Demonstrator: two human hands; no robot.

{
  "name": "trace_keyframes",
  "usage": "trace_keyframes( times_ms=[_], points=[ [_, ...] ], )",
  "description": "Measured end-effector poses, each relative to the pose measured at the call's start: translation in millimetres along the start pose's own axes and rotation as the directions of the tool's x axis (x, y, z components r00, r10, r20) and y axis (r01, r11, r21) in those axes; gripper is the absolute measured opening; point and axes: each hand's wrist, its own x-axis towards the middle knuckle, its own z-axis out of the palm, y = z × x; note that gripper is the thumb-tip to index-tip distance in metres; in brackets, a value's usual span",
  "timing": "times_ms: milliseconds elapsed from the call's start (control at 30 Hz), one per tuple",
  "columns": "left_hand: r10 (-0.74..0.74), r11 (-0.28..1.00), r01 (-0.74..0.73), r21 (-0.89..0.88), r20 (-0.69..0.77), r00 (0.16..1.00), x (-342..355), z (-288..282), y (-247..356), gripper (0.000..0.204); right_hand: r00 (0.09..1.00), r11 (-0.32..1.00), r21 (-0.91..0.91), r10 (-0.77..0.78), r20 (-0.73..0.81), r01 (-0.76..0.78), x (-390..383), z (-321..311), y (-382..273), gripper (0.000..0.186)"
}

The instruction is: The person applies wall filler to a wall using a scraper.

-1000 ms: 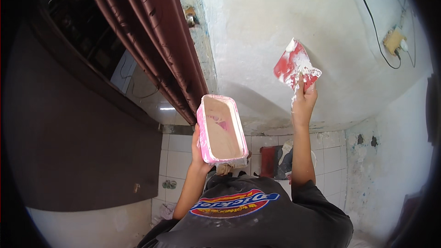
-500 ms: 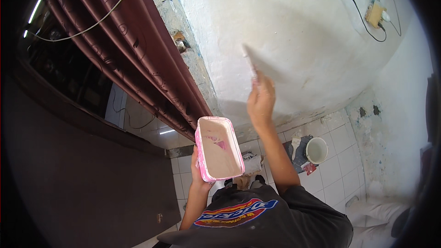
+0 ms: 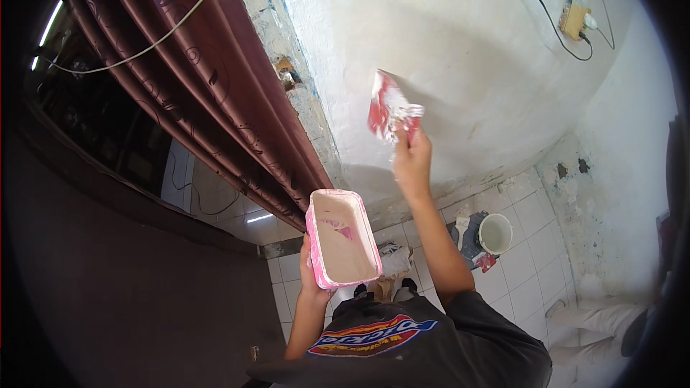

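In my left hand (image 3: 316,269) is a pink rectangular plastic tub (image 3: 343,241), smeared pale inside and along its rim, held low in front of my dark shirt. My right hand (image 3: 411,154) grips a red scraper (image 3: 385,104) loaded with white paste, its blade raised in front of the pale plastered wall (image 3: 489,86), above and right of the tub; whether it touches the wall I cannot tell.
A maroon curtain (image 3: 215,100) and hanging cable (image 3: 165,36) are on the left, beside a dark panel (image 3: 136,259). A socket box with wires (image 3: 573,20) is upper right. Below, a white bucket (image 3: 495,233) and brush (image 3: 462,226) lie on tiles. White-clad legs (image 3: 589,322) appear lower right.
My right hand with the scraper has moved leftward, turning edge-on midway and showing its red face again now. The tub sits lower in view, and the bucket has come fully into sight.
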Motion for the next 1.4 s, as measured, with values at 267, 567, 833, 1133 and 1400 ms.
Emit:
trace_keyframes(
  times_ms=[267,567,833,1133,1400],
  points=[
    [0.071,0.996,-0.07,-0.058,0.012,0.997,-3,10,-8,0.058,0.94,0.519,0.796,0.291,0.178,-0.311,26,-44,-52,0.029],
    [0.097,0.992,-0.096,-0.086,0.002,0.995,3,33,-30,0.052,0.576,0.333,-0.718,-0.809,0.116,0.612,158,-77,-146,0.03],
    [0.133,0.988,-0.132,-0.08,0.005,0.991,1,28,-36,0.056,0.479,0.06,-0.677,-0.752,0.453,0.734,125,-75,-77,0.038],
    [0.072,0.996,-0.069,-0.06,0.052,0.996,17,32,-44,0.058,0.485,0.14,-0.72,-0.823,0.297,0.68,173,-76,-136,0.035],
    [0.095,0.991,-0.088,-0.099,0.067,0.993,13,21,-35,0.058,0.563,0.276,-0.519,-0.617,0.55,0.809,107,-62,-100,0.037]
  ],
)
